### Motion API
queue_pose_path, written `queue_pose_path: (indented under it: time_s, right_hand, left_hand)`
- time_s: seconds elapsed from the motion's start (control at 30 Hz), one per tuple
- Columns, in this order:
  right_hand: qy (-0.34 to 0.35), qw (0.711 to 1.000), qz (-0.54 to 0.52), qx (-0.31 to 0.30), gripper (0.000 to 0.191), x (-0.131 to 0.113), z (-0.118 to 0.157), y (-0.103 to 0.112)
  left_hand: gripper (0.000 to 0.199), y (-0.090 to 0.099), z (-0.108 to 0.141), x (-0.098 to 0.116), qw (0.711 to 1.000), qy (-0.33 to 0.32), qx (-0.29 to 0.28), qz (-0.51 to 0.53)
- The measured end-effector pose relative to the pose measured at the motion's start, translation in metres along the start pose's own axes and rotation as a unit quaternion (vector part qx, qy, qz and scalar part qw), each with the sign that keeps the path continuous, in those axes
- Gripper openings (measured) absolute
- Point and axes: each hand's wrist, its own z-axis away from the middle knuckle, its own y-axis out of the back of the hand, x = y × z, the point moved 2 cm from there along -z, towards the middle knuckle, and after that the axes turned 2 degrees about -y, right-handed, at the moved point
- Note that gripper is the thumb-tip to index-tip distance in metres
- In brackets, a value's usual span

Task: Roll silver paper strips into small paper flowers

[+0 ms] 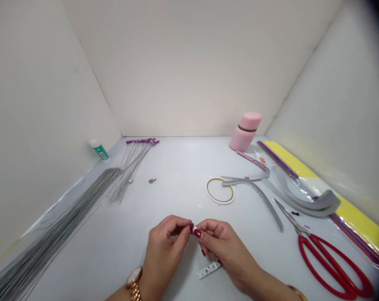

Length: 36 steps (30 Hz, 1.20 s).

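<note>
- Currently, the left hand point(169, 242) and right hand point(222, 246) are meeting at the near middle of the desk point(179, 184), each grip pinching a small white piece point(194, 228) at the fingertips.
- A patterned strip point(208, 271) is lying beside the right hand; whether that hand is also gripping it, I cannot tell.
- Evidently some work is showing as done: purple-tipped wires point(142, 142) are resting far left.
- The plain wire bundle point(73, 213) is lying left, showing no purple tips, so much seems to be remaining.
- Red-handled scissors point(327, 259) are resting near right, ungripped.
</note>
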Motion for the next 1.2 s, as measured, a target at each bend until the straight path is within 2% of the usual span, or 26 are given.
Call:
queue_pose_path:
  time_s: [0.1, 0.17, 0.37, 0.53, 0.63, 0.73, 0.8, 0.97, 1.07, 1.2]
  right_hand:
    - [0.004, 1.000, -0.028, -0.009, 0.028, 0.001, 0.001, -0.001]
    - [0.011, 0.999, -0.042, -0.016, 0.028, 0.002, 0.001, -0.002]
    - [0.014, 0.999, -0.036, 0.000, 0.029, 0.001, 0.000, 0.001]
    - [0.023, 0.999, -0.029, 0.006, 0.029, 0.000, 0.000, 0.003]
    - [0.035, 0.999, -0.033, 0.004, 0.028, 0.001, 0.001, 0.003]
    - [0.041, 0.999, -0.028, 0.006, 0.025, 0.002, 0.001, 0.003]
    - [0.046, 0.999, -0.017, 0.008, 0.024, 0.002, 0.001, 0.003]
    - [0.055, 0.996, 0.061, 0.019, 0.027, 0.001, 0.001, 0.004]
    - [0.077, 0.989, 0.119, 0.031, 0.029, 0.000, 0.003, 0.005]
    - [0.093, 0.981, 0.170, 0.013, 0.031, 0.001, 0.003, 0.005]
  left_hand:
    - [0.015, 0.003, 0.003, 0.004, 0.991, -0.119, -0.004, -0.066]
    - [0.018, 0.003, 0.003, 0.005, 0.984, -0.156, -0.012, -0.089]
    - [0.022, 0.002, 0.002, 0.009, 0.983, -0.156, -0.051, -0.086]
    - [0.022, -0.001, 0.001, 0.010, 0.992, -0.104, -0.069, -0.024]
    - [0.017, -0.002, -0.001, 0.004, 0.996, -0.001, -0.043, 0.074]
    - [0.018, -0.007, -0.003, -0.001, 0.981, 0.096, -0.063, 0.157]
    - [0.015, -0.009, -0.004, -0.002, 0.975, 0.115, -0.081, 0.172]
    - [0.012, -0.009, -0.003, -0.003, 0.974, 0.148, -0.049, 0.167]
    - [0.012, -0.009, -0.002, -0.005, 0.970, 0.162, -0.047, 0.176]
    - [0.011, -0.010, -0.001, -0.007, 0.961, 0.176, -0.049, 0.206]
